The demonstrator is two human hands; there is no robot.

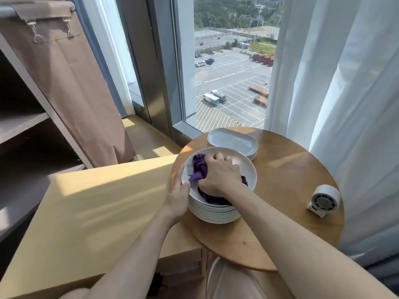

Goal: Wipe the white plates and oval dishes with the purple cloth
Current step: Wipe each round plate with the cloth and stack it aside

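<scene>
A stack of white plates (216,214) is seen on the left half of the round wooden desk (291,190), close to its left edge. The top plate (244,160) of the stack is a deep one, and the purple cloth (199,167) is bunched inside it, spread from the plate's far left side to its near right side.

The cloth is gripped and pressed into the plate by the right hand (220,175), whose fingers are curled over the fabric with the knuckles raised. The top plate is steadied at its left rim by the left hand (178,195): the thumb is laid over the rim, while the fingers are hidden down the side of the stack.

A lower stack of white oval dishes (232,140) is placed behind the plates, at the far edge of the desk, just beside the plate stack. A small white fan (323,200) is stood near the right edge, well apart from the dishes.

A pale rectangular wooden top (97,201) is set against the desk's left edge. A window (231,72) and white curtains (345,83) are seen behind the desk.
</scene>
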